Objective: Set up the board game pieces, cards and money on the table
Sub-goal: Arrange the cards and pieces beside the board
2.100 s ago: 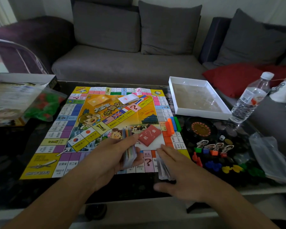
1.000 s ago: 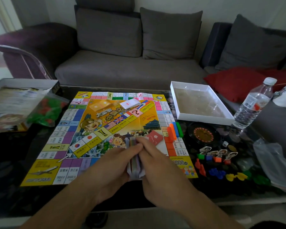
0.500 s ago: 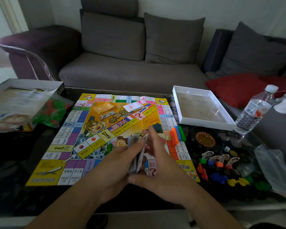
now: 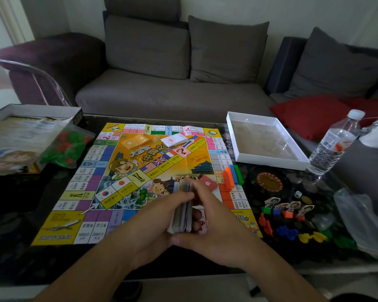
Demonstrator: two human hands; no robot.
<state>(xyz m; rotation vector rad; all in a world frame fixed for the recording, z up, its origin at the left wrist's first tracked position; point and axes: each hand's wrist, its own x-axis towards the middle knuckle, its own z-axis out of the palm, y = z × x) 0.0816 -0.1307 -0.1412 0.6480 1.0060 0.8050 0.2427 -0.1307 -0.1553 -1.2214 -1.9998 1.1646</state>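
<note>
Paper money stack [image 4: 182, 211] on edge, both hands [image 4: 184, 231] cupping

One game board [image 4: 144, 184] lies on one table [image 4: 20, 203]. On the board sit two card decks, a white one [image 4: 174, 139] and a red one [image 4: 208, 183]. Beside it lie three coloured bars [image 4: 232, 176], four character pawns [image 4: 289, 207], one die [image 4: 298, 194], one roulette wheel [image 4: 270, 182], one white tray [image 4: 264, 140] and one water bottle [image 4: 334, 142].

Both hands now clamp the stack of cards [image 4: 182, 211] together: the right hand [image 4: 207, 227], flat on the table apart from it two seconds back, closes against the left hand [image 4: 153, 221], squaring the deck upright on edge over the board's near edge.
</note>
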